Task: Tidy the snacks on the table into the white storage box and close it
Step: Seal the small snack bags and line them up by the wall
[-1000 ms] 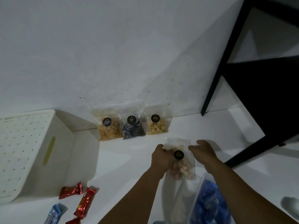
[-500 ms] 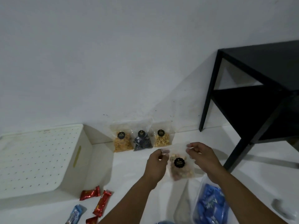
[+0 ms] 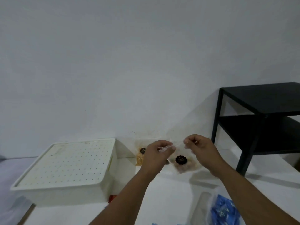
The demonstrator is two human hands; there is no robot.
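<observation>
Evidently light and floppy, the clear snack pouch [image 3: 181, 161] hangs between both hands, above the white table [image 3: 170, 200]. The left hand [image 3: 155, 157] and right hand [image 3: 201, 149] each pinch a top corner of its film. The contents sag low, so the slick film could slip; the corners seem the surest hold. To the left of the left hand sits the white storage box [image 3: 68, 171], lid on.

left hand [image 3: 155, 157] hides most of the far snack bags; one yellow bag [image 3: 140, 155] shows beside it | held bag [image 3: 183, 161] label too small to read | red wrapper [image 3: 112, 198] mostly behind white storage box [image 3: 68, 169] | blue bag [image 3: 222, 211] cut by near edge | black side table [image 3: 259, 117] cut at right
</observation>
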